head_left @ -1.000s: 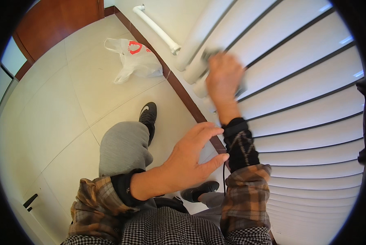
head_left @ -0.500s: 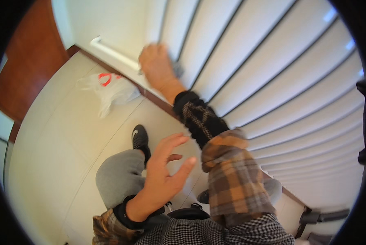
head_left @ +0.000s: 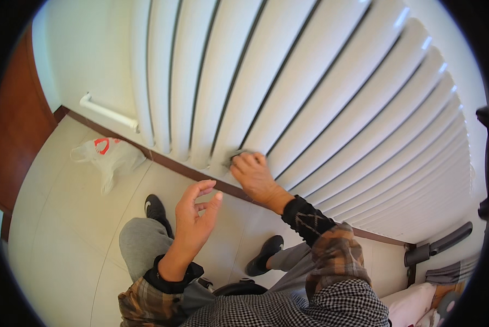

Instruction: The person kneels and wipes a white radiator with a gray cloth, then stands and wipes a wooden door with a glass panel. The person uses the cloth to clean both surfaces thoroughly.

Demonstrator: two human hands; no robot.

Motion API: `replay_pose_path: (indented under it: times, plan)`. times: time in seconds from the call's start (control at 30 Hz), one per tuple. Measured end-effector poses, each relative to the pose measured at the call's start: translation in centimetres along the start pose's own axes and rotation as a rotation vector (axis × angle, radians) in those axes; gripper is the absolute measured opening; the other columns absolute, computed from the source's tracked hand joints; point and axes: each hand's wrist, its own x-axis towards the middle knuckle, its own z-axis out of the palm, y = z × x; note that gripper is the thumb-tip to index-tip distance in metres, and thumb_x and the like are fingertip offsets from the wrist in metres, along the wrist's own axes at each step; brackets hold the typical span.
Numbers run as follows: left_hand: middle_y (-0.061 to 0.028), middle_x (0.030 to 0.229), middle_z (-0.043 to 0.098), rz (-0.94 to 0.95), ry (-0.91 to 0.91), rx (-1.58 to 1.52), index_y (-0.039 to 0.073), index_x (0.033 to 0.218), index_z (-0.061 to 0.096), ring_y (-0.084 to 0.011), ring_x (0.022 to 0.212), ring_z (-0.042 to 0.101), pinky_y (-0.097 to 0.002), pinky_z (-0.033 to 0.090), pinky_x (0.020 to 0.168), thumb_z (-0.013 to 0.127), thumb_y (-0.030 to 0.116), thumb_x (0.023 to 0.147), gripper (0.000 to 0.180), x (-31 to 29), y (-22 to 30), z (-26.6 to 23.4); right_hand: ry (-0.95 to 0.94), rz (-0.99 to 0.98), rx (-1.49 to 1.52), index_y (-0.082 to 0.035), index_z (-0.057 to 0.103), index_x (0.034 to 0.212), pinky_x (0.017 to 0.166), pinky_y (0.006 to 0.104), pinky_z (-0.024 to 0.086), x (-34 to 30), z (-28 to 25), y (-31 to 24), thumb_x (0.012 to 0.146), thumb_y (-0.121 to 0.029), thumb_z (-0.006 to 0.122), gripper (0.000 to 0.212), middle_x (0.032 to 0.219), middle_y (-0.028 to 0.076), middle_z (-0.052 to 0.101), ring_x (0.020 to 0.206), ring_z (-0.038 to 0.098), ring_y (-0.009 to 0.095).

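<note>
A large white radiator (head_left: 280, 90) of long parallel tubes fills the upper right. Against the lower end of its tubes, my right hand (head_left: 256, 179) is closed on a small crumpled grey cloth (head_left: 237, 157), mostly covered by the fingers. My left hand (head_left: 194, 218) hovers over the floor, left of and nearer than the right, fingers curved and apart from the thumb. It holds nothing.
A white pipe (head_left: 109, 113) runs along the wall to the radiator's left. Below it a white plastic bag with red print (head_left: 111, 163) lies on the tiled floor. A brown door (head_left: 18, 120) stands far left. Grey and pink fabric (head_left: 413, 305) sits lower right.
My right hand with the cloth has come down toward me and to the right, to the tubes' lower ends. The view has shifted, showing more of the radiator. My left hand stays open.
</note>
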Motion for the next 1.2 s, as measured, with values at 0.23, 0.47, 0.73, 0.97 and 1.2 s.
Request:
replay_pose_path:
  times: [0.23, 0.47, 0.73, 0.97, 1.2]
  plan:
    - [-0.0093, 0.115, 0.067, 0.057, 0.021, 0.143, -0.001, 0.120, 0.068, -0.0160, 0.109, 0.062, -0.0287, 0.055, 0.076, 0.073, 0.020, 0.096, 0.032, 1.4, -3.2, 4.1, 0.502, 0.263, -0.459, -0.010, 0.071, 0.106, 0.095, 0.0443, 0.036, 1.6, -20.5, 10.6, 0.071, 0.003, 0.062, 0.038, 0.117, 0.006, 0.063, 0.109, 0.056, 0.029]
    - [-0.0085, 0.100, 0.069, 0.141, 0.082, 0.221, -0.003, 0.112, 0.070, -0.0160, 0.094, 0.065, -0.0281, 0.054, 0.073, 0.074, 0.022, 0.094, 0.031, 3.1, -6.5, 4.9, 0.735, 0.259, -0.407, -0.011, 0.067, 0.122, 0.103, 0.0513, 0.038, -0.9, -21.7, 11.9, 0.071, -0.006, 0.073, 0.052, 0.130, 0.016, 0.059, 0.122, 0.055, 0.038]
    - [-0.0113, 0.099, 0.073, 0.148, 0.077, 0.270, -0.004, 0.107, 0.071, -0.0178, 0.090, 0.068, -0.0319, 0.054, 0.083, 0.074, 0.021, 0.094, 0.028, 4.0, -9.9, 4.5, 0.417, 0.200, -0.355, -0.009, 0.069, 0.116, 0.105, 0.0488, 0.038, -3.6, -22.8, 11.6, 0.083, 0.002, 0.061, 0.036, 0.132, 0.016, 0.059, 0.126, 0.054, 0.034]
    - [-0.0092, 0.094, 0.074, 0.087, 0.053, 0.275, -0.004, 0.105, 0.072, -0.0163, 0.086, 0.068, -0.0313, 0.054, 0.081, 0.073, 0.021, 0.094, 0.027, 4.8, -10.9, 4.6, 1.030, 0.406, -0.623, -0.008, 0.070, 0.120, 0.105, 0.0527, 0.040, 5.7, -37.1, 21.0, 0.070, 0.005, 0.069, 0.052, 0.131, 0.020, 0.062, 0.122, 0.056, 0.043]
    - [-0.0083, 0.093, 0.074, 0.086, -0.004, 0.246, -0.004, 0.105, 0.072, -0.0141, 0.084, 0.067, -0.0300, 0.054, 0.079, 0.073, 0.021, 0.094, 0.027, 4.6, -11.5, 5.8, 0.608, 0.269, -0.511, -0.005, 0.070, 0.119, 0.113, 0.0559, 0.041, 0.2, -30.9, 15.6, 0.076, 0.010, 0.062, 0.047, 0.142, 0.026, 0.057, 0.137, 0.051, 0.045]
